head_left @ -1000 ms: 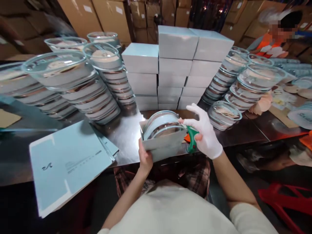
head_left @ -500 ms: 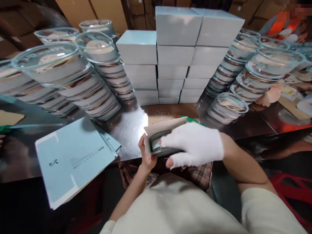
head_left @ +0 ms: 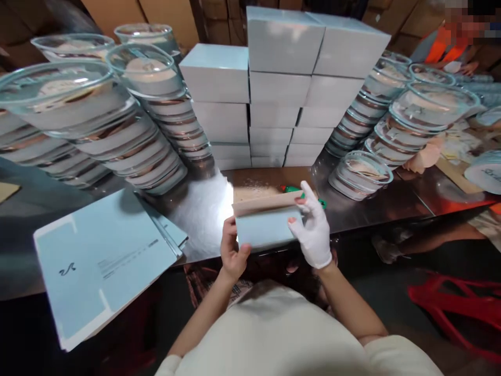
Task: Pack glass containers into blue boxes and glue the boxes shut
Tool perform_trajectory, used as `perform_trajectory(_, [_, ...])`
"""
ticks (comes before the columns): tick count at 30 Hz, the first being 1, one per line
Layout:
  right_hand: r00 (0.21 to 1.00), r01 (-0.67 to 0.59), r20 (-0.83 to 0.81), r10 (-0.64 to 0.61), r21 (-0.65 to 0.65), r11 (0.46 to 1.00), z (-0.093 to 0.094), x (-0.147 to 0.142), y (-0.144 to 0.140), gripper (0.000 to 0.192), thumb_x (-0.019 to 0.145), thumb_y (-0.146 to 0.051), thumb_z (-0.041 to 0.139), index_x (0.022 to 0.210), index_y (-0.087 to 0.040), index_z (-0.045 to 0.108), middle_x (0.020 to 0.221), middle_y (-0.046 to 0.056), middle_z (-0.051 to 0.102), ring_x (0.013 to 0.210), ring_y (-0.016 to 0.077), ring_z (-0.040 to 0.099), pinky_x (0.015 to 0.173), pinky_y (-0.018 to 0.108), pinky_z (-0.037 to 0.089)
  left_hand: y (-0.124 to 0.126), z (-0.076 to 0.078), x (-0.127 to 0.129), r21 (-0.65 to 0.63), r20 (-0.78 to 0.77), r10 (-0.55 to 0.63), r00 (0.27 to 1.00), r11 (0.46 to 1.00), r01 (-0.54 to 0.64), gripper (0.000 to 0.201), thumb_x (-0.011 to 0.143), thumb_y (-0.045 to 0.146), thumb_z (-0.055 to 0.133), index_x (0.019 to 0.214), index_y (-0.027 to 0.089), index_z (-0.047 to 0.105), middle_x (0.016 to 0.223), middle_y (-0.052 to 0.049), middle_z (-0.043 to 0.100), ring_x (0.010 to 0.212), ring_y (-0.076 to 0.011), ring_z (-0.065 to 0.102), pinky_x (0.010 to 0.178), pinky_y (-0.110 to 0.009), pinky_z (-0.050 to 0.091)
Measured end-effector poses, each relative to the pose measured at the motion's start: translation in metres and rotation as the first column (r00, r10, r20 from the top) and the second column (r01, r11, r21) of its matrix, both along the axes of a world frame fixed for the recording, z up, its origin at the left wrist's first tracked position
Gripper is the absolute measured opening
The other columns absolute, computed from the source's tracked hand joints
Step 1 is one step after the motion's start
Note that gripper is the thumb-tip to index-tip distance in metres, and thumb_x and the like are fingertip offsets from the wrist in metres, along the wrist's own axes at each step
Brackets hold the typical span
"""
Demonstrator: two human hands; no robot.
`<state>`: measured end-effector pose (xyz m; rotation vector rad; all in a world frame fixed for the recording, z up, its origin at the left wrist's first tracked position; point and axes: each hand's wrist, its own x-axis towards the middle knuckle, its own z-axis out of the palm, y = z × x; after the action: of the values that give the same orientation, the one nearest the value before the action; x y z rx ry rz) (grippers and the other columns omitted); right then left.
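Observation:
I hold a small pale blue cardboard box point(head_left: 265, 227) at the near edge of the metal table point(head_left: 203, 209), its top flap point(head_left: 266, 202) standing up. My bare left hand point(head_left: 231, 253) grips its left end. My right hand point(head_left: 313, 230), in a white glove, grips the right end with fingers on the flap. Whatever is inside the box is hidden. A green tape dispenser point(head_left: 299, 192) lies on the table just behind the box.
Flat blue box blanks point(head_left: 105, 261) lie at the left. Tall leaning stacks of glass bowls stand left point(head_left: 117, 125) and right point(head_left: 407, 120). Finished blue boxes point(head_left: 282, 89) are piled at the centre back. A person in orange point(head_left: 450, 42) works far right. A red stool point(head_left: 454, 308) stands at lower right.
The glass bowl seen in the open box a second ago is covered now. My right hand pressed over the box, then shifted to its right end. The green dispenser left my hand and lies behind.

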<state>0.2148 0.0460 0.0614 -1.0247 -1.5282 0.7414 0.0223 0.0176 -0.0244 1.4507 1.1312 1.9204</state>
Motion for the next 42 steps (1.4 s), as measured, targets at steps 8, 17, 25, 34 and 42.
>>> perform_trajectory(8, [0.969,0.216,0.147,-0.199,-0.109,0.97,0.003,0.031,0.004,0.048,0.098,-0.05,0.056,0.14,-0.027,0.054,0.145,0.014,0.065,0.122,0.0252,0.068,0.106,0.042,0.056,0.009,0.021,-0.019,0.24,-0.216,-0.006,0.976,0.969,0.059,0.043,0.091,0.065,0.072,0.107,0.026,0.078,0.119,-0.008,0.067,0.105,-0.0237,0.066,0.087,-0.035,0.056])
perform_trajectory(17, [0.793,0.578,0.562,-0.235,-0.573,0.581,-0.033,0.084,0.033,0.026,0.066,-0.039,0.085,0.072,-0.02,0.07,0.081,0.01,0.076,0.093,0.0296,0.074,0.082,0.034,0.053,0.02,0.02,-0.017,0.303,-0.288,0.02,0.957,0.95,0.071,0.044,0.084,0.06,0.082,0.109,0.025,0.071,0.112,-0.007,0.066,0.106,-0.0233,0.065,0.088,-0.035,0.054])
perform_trajectory(25, [0.901,0.382,0.043,-0.432,-0.552,0.741,-0.03,0.076,0.021,0.035,0.07,-0.05,0.075,0.082,-0.02,0.061,0.07,0.002,0.073,0.059,0.0178,0.068,0.056,0.028,0.054,-0.016,0.033,-0.003,-0.011,-0.151,0.134,0.979,0.991,-0.137,0.032,0.088,0.048,0.081,0.109,0.025,0.074,0.114,-0.006,0.067,0.108,-0.0238,0.065,0.086,-0.032,0.053])
perform_trajectory(34, [0.968,0.249,0.086,-0.235,-0.225,0.942,-0.007,0.038,-0.034,0.025,0.087,-0.043,0.076,0.092,-0.018,0.075,0.079,0.007,0.078,0.062,0.02,0.07,0.06,0.033,0.061,-0.014,0.047,0.015,-0.295,-0.177,0.068,0.982,0.948,-0.118,0.028,0.088,0.045,0.081,0.108,0.026,0.075,0.113,-0.006,0.069,0.108,-0.0229,0.065,0.087,-0.031,0.052])
perform_trajectory(42, [0.857,-0.024,0.506,-0.098,0.23,0.973,0.016,0.026,-0.054,0.01,0.09,-0.031,0.068,0.088,-0.022,0.069,0.08,0.003,0.072,0.067,0.0175,0.07,0.064,0.028,0.057,-0.017,0.05,0.021,-0.213,-0.227,0.056,0.972,0.971,-0.106,0.026,0.09,0.044,0.079,0.108,0.026,0.075,0.112,-0.006,0.073,0.117,-0.0253,0.065,0.098,-0.036,0.054])
